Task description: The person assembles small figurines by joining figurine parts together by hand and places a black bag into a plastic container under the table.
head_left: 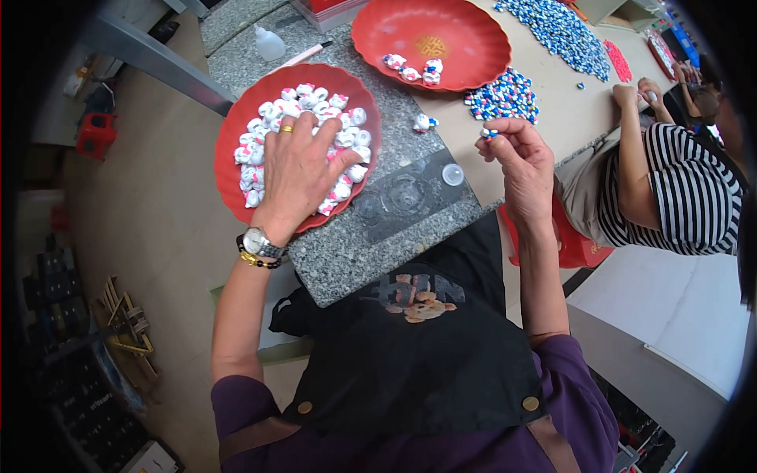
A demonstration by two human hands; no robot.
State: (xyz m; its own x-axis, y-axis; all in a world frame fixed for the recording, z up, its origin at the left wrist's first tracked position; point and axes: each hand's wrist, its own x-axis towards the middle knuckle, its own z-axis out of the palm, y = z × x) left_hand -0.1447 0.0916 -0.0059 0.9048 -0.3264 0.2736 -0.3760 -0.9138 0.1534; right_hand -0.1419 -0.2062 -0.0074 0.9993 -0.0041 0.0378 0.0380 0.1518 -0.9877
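My left hand (300, 169) rests over a red scalloped plate (227, 189) heaped with small white pieces with pink details (357, 117), which look like figurine heads. Its fingers are spread, and the fingertips are partly hidden among the pieces. Over the counter's right side, my right hand (527, 169) pinches a small blue-and-white piece (490, 133) between thumb and forefinger. A single white-and-blue figurine (424, 123) lies on the granite between the hands. Beyond my right hand is a pile of small blue-and-white pieces (509, 96).
A second red plate (386, 31) holds several figurines (431, 72). Near me are a dark rectangular mat (414, 197) and a clear round cap (453, 175). A squeeze bottle (269, 43) and a pen (307, 54) lie farther back. At right sits a person in a striped shirt (670, 189).
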